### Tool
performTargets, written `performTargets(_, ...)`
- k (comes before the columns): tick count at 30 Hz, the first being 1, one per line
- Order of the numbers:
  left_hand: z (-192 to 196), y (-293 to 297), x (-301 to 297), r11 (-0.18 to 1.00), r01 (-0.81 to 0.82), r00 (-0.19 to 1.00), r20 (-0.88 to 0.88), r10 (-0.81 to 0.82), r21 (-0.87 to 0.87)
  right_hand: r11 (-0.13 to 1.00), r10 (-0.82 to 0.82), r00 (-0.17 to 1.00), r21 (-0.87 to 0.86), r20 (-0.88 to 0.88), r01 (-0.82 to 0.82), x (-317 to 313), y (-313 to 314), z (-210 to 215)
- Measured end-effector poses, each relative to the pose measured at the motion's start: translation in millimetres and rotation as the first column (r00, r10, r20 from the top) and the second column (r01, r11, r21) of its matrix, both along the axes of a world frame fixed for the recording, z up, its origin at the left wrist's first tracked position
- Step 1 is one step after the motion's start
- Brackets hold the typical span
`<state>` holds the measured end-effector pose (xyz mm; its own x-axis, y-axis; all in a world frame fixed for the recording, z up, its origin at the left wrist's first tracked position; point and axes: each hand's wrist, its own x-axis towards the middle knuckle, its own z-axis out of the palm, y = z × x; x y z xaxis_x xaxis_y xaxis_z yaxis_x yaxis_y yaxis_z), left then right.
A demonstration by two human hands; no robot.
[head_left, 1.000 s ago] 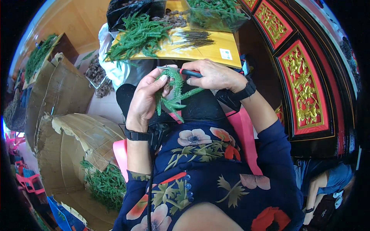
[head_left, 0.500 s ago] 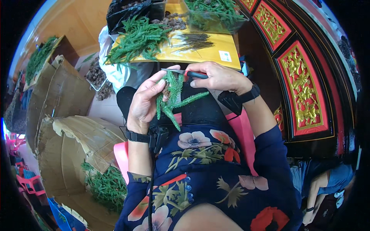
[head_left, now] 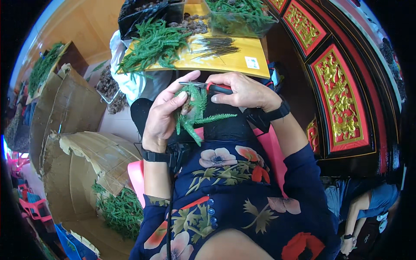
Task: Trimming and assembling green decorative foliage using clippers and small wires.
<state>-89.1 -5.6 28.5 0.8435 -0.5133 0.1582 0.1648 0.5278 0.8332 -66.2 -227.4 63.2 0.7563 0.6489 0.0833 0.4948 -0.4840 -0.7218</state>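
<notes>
My left hand (head_left: 161,110) is closed on a green artificial pine sprig (head_left: 200,103), its thumb pressing a small brown pine cone (head_left: 186,106) at the sprig's middle. Several needled tips of the sprig hang down and out to the right over my lap. In my right hand (head_left: 247,91) are pliers (head_left: 219,88) with red and black handles. Their metal jaws point left and lie across the top of the sprig, close to my left fingers. Whether the jaws grip a wire there is too small to tell.
Ahead stands a yellow table (head_left: 203,60) with a heap of green sprigs (head_left: 156,45), dark thin wires (head_left: 216,47), loose pine cones (head_left: 195,25) and a clear bin of greenery (head_left: 240,21). A cardboard box (head_left: 73,182) holding more sprigs (head_left: 119,212) is at my left. Carved panels (head_left: 340,99) stand at right.
The pliers' jaws have dropped slightly and now lie lower across the sprig's top. My right hand has shifted a little with them; the left hand still holds the sprig.
</notes>
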Motion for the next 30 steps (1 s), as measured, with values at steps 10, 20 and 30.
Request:
performTargets(10,-6,-18,-3,0.775,-0.554,0.816,0.382,0.434,0.303,0.976,-0.163,0.947,-0.093,0.275,0.195,-5,0,-13)
performTargets(20,3,-24,-10,0.397,-0.821,0.569,0.653,0.500,0.411,0.921,-0.339,0.906,-0.105,0.256,0.374,-19,14,-11)
performTargets(30,-7,-13,-2,0.545,-0.680,0.728,0.537,0.425,0.490,0.906,-0.373,0.895,-0.113,0.243,0.409,-15,16,-14)
